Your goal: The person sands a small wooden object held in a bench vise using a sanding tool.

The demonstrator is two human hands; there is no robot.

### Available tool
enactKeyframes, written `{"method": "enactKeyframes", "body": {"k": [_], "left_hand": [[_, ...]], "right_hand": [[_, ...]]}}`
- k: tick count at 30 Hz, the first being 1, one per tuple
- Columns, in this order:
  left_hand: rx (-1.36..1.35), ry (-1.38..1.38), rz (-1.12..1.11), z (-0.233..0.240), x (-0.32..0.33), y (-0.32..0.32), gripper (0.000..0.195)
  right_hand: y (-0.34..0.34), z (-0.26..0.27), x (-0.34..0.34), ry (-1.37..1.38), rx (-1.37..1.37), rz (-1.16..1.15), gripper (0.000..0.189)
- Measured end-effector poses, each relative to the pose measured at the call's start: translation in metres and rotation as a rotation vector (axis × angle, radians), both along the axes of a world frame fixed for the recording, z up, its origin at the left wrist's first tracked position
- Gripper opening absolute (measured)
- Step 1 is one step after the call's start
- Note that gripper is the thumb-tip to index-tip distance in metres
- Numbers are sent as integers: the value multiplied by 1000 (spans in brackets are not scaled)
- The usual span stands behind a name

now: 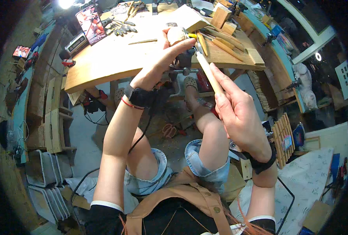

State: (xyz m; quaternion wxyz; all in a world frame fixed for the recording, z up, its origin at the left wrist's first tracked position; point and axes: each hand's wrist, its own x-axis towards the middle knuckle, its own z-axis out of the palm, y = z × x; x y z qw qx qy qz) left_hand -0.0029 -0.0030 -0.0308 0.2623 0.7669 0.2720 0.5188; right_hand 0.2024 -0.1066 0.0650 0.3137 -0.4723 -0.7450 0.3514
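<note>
My left hand holds a rounded, pale block of wood above the front edge of the workbench, with the thumb reaching to the right. In my right hand is a carving tool with a long, light wooden handle, gripped near its rear end. Its short metal blade points up and away from me, close to my left thumb. Whether the blade touches the wood cannot be made out. Just behind the thumb shows a small yellow piece, partly covered.
Several wooden-handled tools lie on the right of the wooden workbench, near wood blocks. Dark-handled tools lie at the back left, beside a propped phone. A dark clamp or vise sits at the front edge.
</note>
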Motion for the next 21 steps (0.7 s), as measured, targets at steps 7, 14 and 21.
{"method": "enactKeyframes", "body": {"k": [7,14,21], "left_hand": [[-497,-363,-3,32,24,-6,41],[-452,-541,53,24,33,3,50],[-578,-602,55,20,37,18,53]], "right_hand": [[-2,15,0,10,-182,-25,44],[0,47,-15,-62,-303,2,43],[3,25,-21,-110,-132,-21,41]]}}
